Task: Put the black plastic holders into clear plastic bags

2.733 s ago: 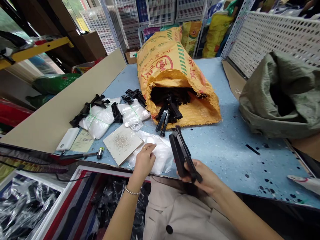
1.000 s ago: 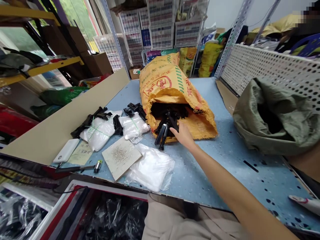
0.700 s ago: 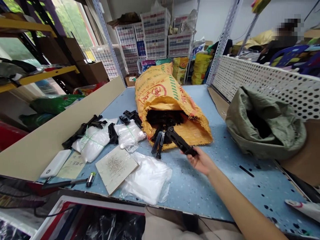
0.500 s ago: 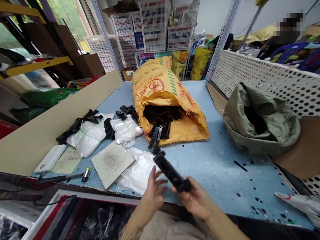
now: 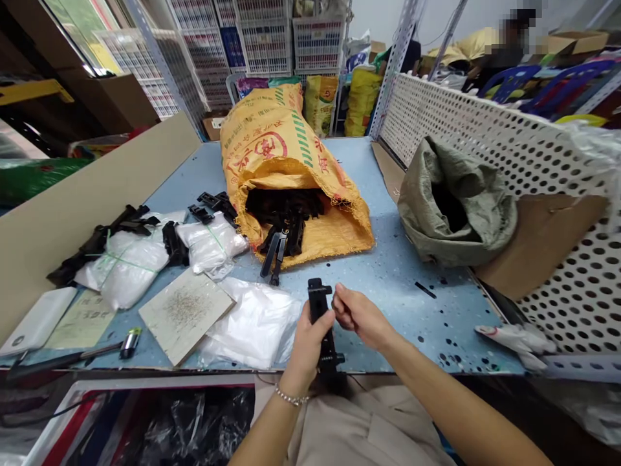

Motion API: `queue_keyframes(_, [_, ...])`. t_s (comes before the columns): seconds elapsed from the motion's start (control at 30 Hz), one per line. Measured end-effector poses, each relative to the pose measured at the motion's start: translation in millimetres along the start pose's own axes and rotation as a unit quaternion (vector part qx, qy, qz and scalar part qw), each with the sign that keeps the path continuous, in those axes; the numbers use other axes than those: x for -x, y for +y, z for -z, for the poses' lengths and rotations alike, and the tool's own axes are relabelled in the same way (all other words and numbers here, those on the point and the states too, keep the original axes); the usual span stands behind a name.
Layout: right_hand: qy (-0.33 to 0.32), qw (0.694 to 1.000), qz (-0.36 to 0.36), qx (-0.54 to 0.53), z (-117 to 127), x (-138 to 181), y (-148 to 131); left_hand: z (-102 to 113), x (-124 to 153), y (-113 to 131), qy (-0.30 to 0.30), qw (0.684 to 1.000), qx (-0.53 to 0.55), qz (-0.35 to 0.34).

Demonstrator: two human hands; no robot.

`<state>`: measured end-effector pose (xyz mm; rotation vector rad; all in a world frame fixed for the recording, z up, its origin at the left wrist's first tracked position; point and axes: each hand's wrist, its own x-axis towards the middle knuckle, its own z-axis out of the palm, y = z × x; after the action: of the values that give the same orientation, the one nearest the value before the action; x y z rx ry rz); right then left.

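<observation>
Left hand (image 5: 310, 340) is closed round a black folded stand (image 5: 317, 299), held upright. Right hand (image 5: 359, 315), fingers narrow, pinches its top. This stand is out. Many more lie in the yellow sack (image 5: 272, 149) beyond both hands, and flat plastic bags (image 5: 252, 323) wait just left.

I see blue speckled table (image 5: 388, 278) — yellow woven sack (image 5: 281, 155) on its side mid-table, black parts (image 5: 279, 249) spilling from its mouth, green sack (image 5: 456, 207) right, clear bags (image 5: 252, 327) and tile (image 5: 187, 310) near front edge, tied white bundles (image 5: 126, 268) left — power bank (image 5: 36, 320) beside them.
</observation>
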<state>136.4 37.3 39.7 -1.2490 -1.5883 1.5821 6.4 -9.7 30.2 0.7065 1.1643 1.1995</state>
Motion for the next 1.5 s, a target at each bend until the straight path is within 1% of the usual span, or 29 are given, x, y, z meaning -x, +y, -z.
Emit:
queue_keyframes(0.03, [-0.01, 0.998, 0.043, 0.049, -3.0, 6.7, 6.7, 0.6, -1.4, 1.6, 0.007, 0.999, 0.034, 0.025])
queue_keyframes(0.07, [-0.014, 0.986, 0.11, 0.121, -5.8, 14.9, 14.2, 1.2, -2.5, 3.3, 0.011, 0.997, 0.067, 0.046])
queue_keyframes(0.1, [-0.012, 0.961, 0.188, 0.201, -7.8, 23.6, 22.0, 1.7, -3.7, 4.7, 0.011, 0.994, 0.093, 0.062])
queue_keyframes(0.13, [-0.01, 0.925, 0.261, 0.276, -8.9, 31.6, 29.1, 2.1, -5.1, 5.5, 0.006, 0.991, 0.109, 0.075])
queue_keyframes(0.2, [-0.002, 0.853, 0.355, 0.384, -7.1, 41.5, 38.1, 2.7, -10.1, 4.3, 0.0, 0.989, 0.113, 0.091])
queue_keyframes(0.23, [-0.005, 0.831, 0.369, 0.416, -4.0, 41.9, 38.5, 3.0, -14.2, 2.0, 0.01, 0.99, 0.108, 0.085])
queue_keyframes(0.27, [-0.015, 0.823, 0.362, 0.437, 0.1, 38.7, 35.4, 3.2, -19.4, -1.7, 0.03, 0.992, 0.1, 0.068])
queue_keyframes(0.3, [-0.029, 0.825, 0.342, 0.45, 4.4, 31.7, 28.8, 2.8, -25.3, -6.5, 0.057, 0.994, 0.088, 0.041])
queue_keyframes(0.37, [-0.038, 0.842, 0.281, 0.46, 10.0, 7.3, 7.2, -1.0, -37.7, -19.3, 0.096, 0.994, 0.047, -0.022])
queue_keyframes(0.43, [-0.004, 0.858, 0.227, 0.461, 5.7, -28.7, -19.2, -11.3, -47.0, -34.4, 0.081, 0.993, -0.012, -0.08])
queue_keyframes(0.5, [0.046, 0.858, 0.196, 0.473, -9.5, -71.2, -41.3, -26.6, -50.8, -49.1, 0.047, 0.987, -0.064, -0.138])
queue_keyframes(0.53, [0.063, 0.85, 0.196, 0.484, -19.4, -92.7, -48.7, -34.1, -50.8, -55.4, 0.037, 0.983, -0.081, -0.163])
queue_keyframes(0.57, [0.071, 0.836, 0.205, 0.504, -29.2, -113.4, -53.2, -40.1, -50.0, -60.6, 0.032, 0.979, -0.091, -0.181])
queue_keyframes(0.63, [0.037, 0.795, 0.266, 0.543, -43.2, -148.9, -54.8, -43.8, -47.2, -66.2, 0.03, 0.979, -0.084, -0.184])
queue_keyframes(0.7, [0.001, 0.766, 0.331, 0.551, -45.0, -173.2, -50.1, -33.7, -45.1, -64.4, 0.021, 0.991, -0.018, -0.132])
queue_keyframes(0.73, [-0.006, 0.76, 0.354, 0.545, -41.3, -180.3, -46.6, -24.1, -44.8, -60.7, 0.018, 0.995, 0.04, -0.089])
queue_keyframes(0.8, [0.003, 0.764, 0.371, 0.528, -28.0, -183.8, -38.6, -0.1, -46.0, -48.7, 0.023, 0.982, 0.186, 0.006])
queue_keyframes(0.83, [0.009, 0.766, 0.372, 0.524, -20.2, -180.2, -33.9, 12.4, -47.4, -41.0, 0.025, 0.964, 0.26, 0.045])
queue_keyframes(0.9, [0.021, 0.771, 0.389, 0.503, -5.5, -162.9, -22.8, 33.8, -50.5, -24.3, 0.009, 0.925, 0.37, 0.09])
queue_keyframes(0.93, [0.026, 0.775, 0.414, 0.477, 0.8, -149.9, -16.4, 41.7, -51.4, -16.1, -0.017, 0.91, 0.402, 0.102])
queue_keyframes(1.0, [0.016, 0.783, 0.471, 0.406, 11.6, -117.8, -4.0, 50.6, -49.8, -2.4, -0.1, 0.892, 0.421, 0.129])
queue_keyframes(1.07, [-0.019, 0.795, 0.493, 0.353, 22.0, -82.9, 5.1, 50.8, -42.2, 6.1, -0.189, 0.888, 0.384, 0.169])
queue_keyframes(1.13, [-0.039, 0.816, 0.465, 0.34, 32.4, -51.5, 8.4, 43.4, -29.5, 9.3, -0.225, 0.904, 0.31, 0.191])
queue_keyframes(1.2, [-0.007, 0.848, 0.414, 0.33, 40.6, -28.0, 6.7, 30.6, -15.4, 8.8, -0.193, 0.945, 0.208, 0.162])
queue_keyframes(1.27, [0.04, 0.87, 0.359, 0.336, 43.5, -13.4, 3.5, 16.0, -3.2, 7.2, -0.11, 0.988, 0.07, 0.084])
queue_keyframes(1.3, [0.063, 0.873, 0.335, 0.349, 42.4, -9.1, 2.7, 9.3, 1.6, 6.4, -0.066, 0.997, -0.004, 0.041])
queue_keyframes(1.37, [0.104, 0.865, 0.317, 0.375, 36.1, -4.9, 3.6, -0.4, 8.5, 5.2, -0.012, 0.993, -0.111, -0.023])
queue_keyframes(1.4, [0.126, 0.861, 0.321, 0.373, 31.6, -4.5, 5.3, -3.1, 10.8, 4.8, -0.011, 0.991, -0.13, -0.037])
queue_keyframes(1.5, [0.175, 0.867, 0.346, 0.314, 17.9, -7.3, 11.3, -4.8, 14.0, 4.0, -0.042, 0.995, -0.078, -0.042])
